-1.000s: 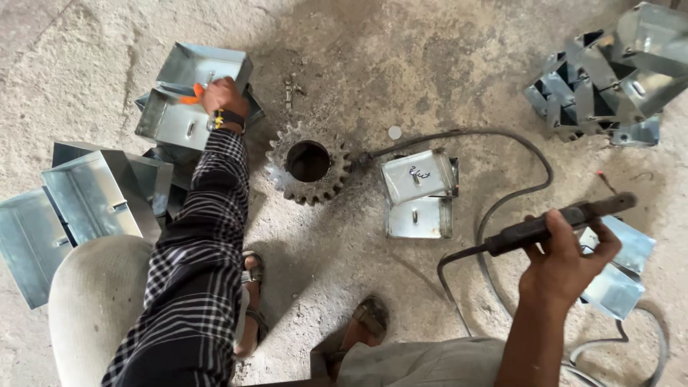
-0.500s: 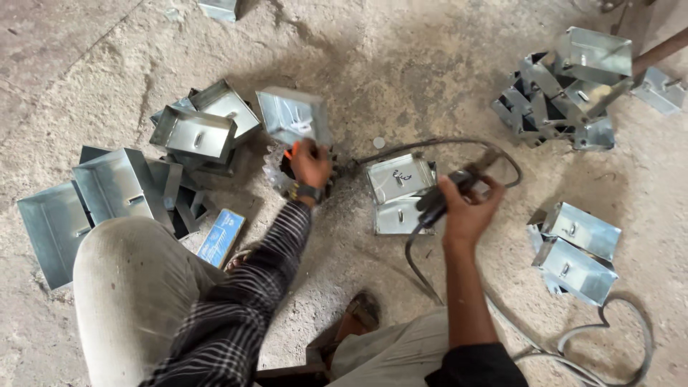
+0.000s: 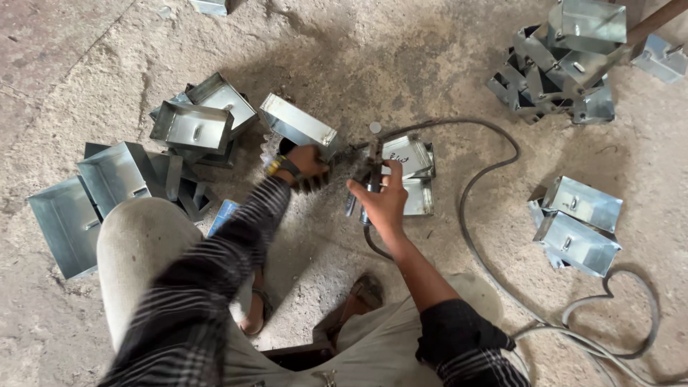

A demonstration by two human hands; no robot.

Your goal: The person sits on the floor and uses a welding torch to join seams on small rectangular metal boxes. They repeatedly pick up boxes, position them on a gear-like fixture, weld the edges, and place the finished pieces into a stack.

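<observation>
— Galvanised box [image 3: 297, 127], who has it?
— Left hand [image 3: 307, 163], fingers closed on its lower edge, at twelve o'clock from the knee.
— Right hand [image 3: 383, 203]?
— Wrapped round the welding torch [image 3: 372, 166], at three o'clock of the left.

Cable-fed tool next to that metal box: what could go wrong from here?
1. The left hand steadies the metal box bare, close to the tool in the right hand; a slip could catch fingers.
2. The cable loops across the floor past the person's legs and might snag.
3. The box seems to rest tilted, so it could shift under pressure.
</observation>
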